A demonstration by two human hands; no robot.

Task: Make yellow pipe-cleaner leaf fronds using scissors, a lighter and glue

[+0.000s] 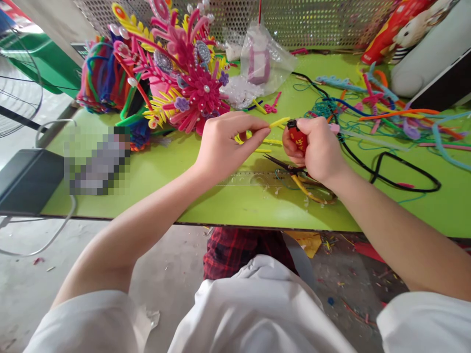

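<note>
- Left hand (233, 139): thumb and forefinger pinch a yellow pipe cleaner (279, 122), jutting rightward from their tips.
- Right hand (319, 149): fingers wrapped round a red lighter (298, 138), beside that tip.
- Scissors (293, 170): just below the right fingers.

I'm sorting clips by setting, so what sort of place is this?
Probably a handicraft workspace, though home or workshop I cannot tell. On the green table are a fuzzy flower arrangement, a bundle of multicoloured pipe cleaners and scissors by the right hand.
</note>
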